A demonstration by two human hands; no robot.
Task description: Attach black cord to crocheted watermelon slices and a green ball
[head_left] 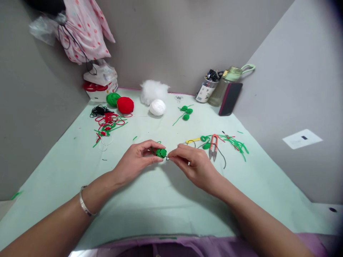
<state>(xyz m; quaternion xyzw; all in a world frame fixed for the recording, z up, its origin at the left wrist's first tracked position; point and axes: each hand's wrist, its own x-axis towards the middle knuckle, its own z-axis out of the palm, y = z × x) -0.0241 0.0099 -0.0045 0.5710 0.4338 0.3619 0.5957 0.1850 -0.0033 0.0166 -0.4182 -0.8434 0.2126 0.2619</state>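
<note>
My left hand (140,155) pinches a small green crocheted piece (161,153) with dark stitches on its face, above the middle of the table. Facing it, my right hand (191,162) is closed, thumb and fingertips together on a thin sewing needle (167,156) at the piece's right side. Black yarn (223,159) trails out past my right hand over the tabletop. Just beyond that hand lie a yellow-handled crochet hook (193,140), a green crocheted ball (206,146) and orange thread snips (213,147). The fingers hide part of the needle and the piece.
Green and red yarn scraps (237,142) lie at right. Small green balls (185,117), white stuffing (154,92) and white (157,107), red (125,105) and green yarn balls (113,99) sit farther back. A bottle (221,91), phone (230,99) and pen cup (205,92) stand back right.
</note>
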